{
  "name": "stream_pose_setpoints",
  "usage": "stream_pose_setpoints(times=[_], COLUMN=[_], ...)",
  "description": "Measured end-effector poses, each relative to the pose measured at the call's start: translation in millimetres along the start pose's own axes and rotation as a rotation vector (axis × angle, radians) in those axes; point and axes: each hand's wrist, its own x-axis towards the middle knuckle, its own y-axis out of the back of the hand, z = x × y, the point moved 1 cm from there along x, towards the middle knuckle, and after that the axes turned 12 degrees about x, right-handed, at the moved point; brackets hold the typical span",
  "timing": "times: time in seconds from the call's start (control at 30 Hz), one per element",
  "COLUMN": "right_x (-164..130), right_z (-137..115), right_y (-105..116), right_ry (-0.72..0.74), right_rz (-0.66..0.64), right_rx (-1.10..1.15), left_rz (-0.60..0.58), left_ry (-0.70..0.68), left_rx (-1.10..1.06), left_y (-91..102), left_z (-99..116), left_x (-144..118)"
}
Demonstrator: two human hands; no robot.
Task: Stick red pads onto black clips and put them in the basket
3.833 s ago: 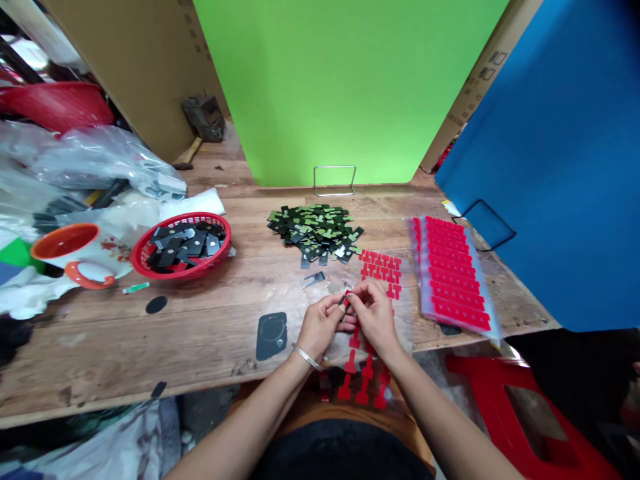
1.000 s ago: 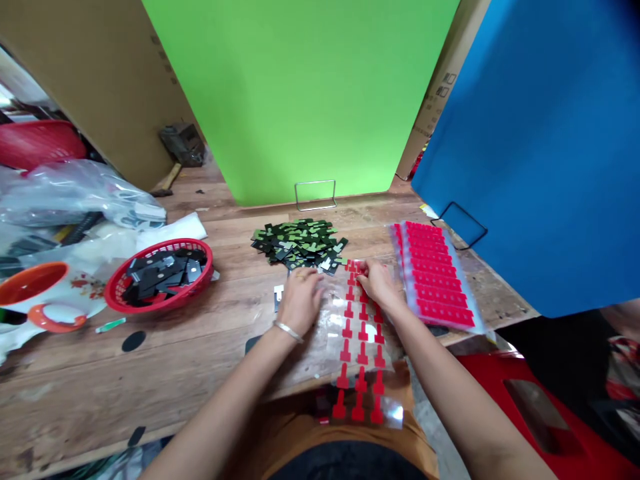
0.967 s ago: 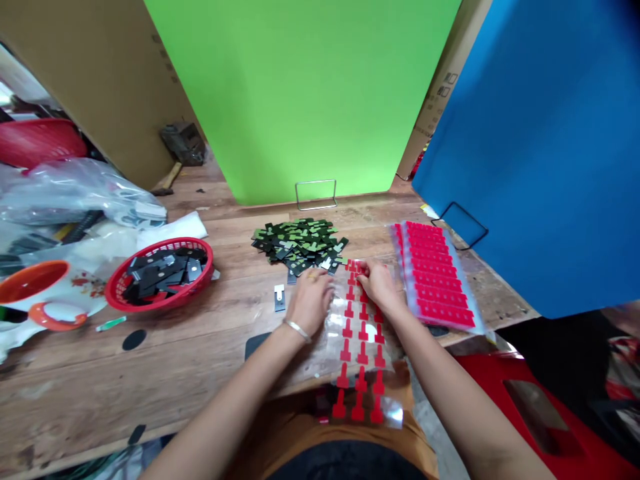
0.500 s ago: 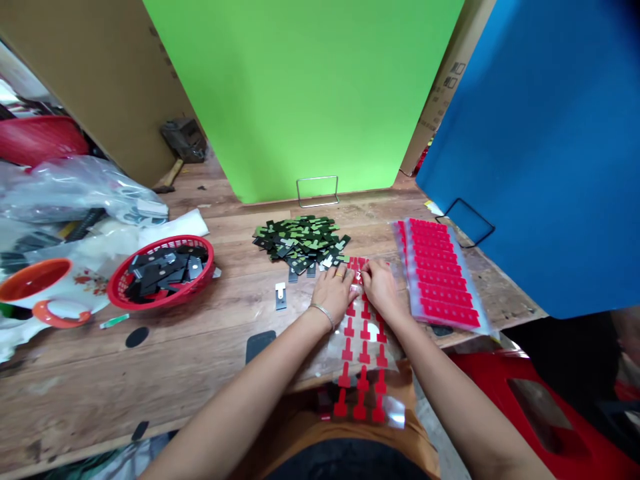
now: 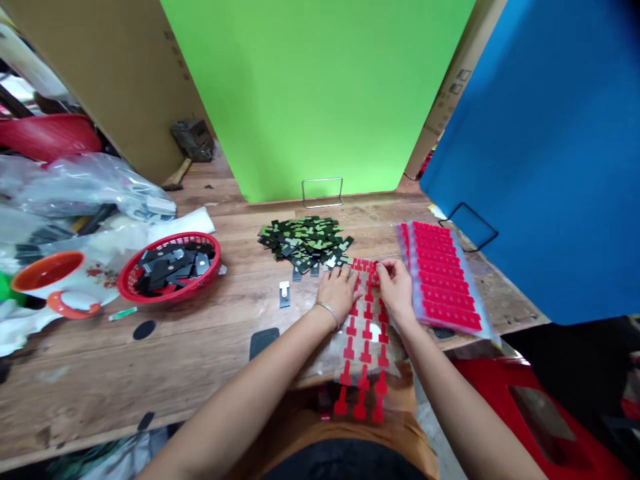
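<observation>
Here we are, with the hub of the clock set between the two hands: the left hand [image 5: 337, 293] lies palm-down on the left part of the clear sheet [image 5: 359, 337], fingers loosely laid out and clamped on nothing, while the right hand [image 5: 397, 288] has thumb and forefinger drawn close together at a red tab [image 5: 372, 269] around twelve o'clock; whether they have truly clamped it is too small to tell. The sheet runs from there down to six o'clock, over the edge of the counter [image 5: 210, 360]. Good peeling, I'd judge, wants that left palm firm and close beside the lifting spot, so the film can't ride up; then a corner first, a low, slow pull, and as little touch on the back as possible, since it may be sticky. Watch that overhang at six, a knee could tug it! A black tag [image 5: 285, 294] lies by itself at nine, the pile of black tags [image 5: 306, 243] sits near ten, and a stack of red strips [image 5: 445, 273] rests at three, near the right wrist.
</observation>
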Motion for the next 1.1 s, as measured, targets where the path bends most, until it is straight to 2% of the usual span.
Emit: stream_pose_setpoints(times=[0.1, 0.2, 0.3, 0.37, 0.5, 0.7, 0.83, 0.93, 1.0, 1.1], right_x=[-11, -27, -43, -51, -60, -65, -67, -69, -71, -73], right_z=[-14, -22, -22, -20, -15, -13, -18, -20, -22, -29], right_y=[-2, -3, -2, -2, -5, -7, -7, -7, -7, -9], right_ry=[-0.105, -0.233, -0.334, -0.379, -0.416, -0.422, -0.438, -0.424, -0.393, -0.359], right_rz=[-0.051, -0.132, -0.189, -0.212, -0.237, -0.247, -0.248, -0.251, -0.247, -0.238], right_rx=[0.242, 0.341, 0.396, 0.439, 0.491, 0.472, 0.467, 0.452, 0.443, 0.438], left_rz=[-0.003, 0.019, 0.017, -0.024, -0.124, -0.192, -0.146, -0.1, -0.039, -0.043], left_ry=[-0.004, 0.062, 0.287, 0.433, 0.58, 0.604, 0.642, 0.597, 0.593, 0.69], left_rx=[-0.167, -0.296, -0.227, -0.14, -0.061, -0.2, -0.236, -0.285, -0.459, -1.051], left_y=[9.1, 21.3, 30.2, 32.1, 29.0, 26.2, 28.2, 30.2, 30.9, 27.9], left_z=[-6, -26, -60, -83, -109, -109, -109, -107, -97, -69], left_x=[-6, -25, -51, -65, -77, -74, -76, -78, -80, -83])
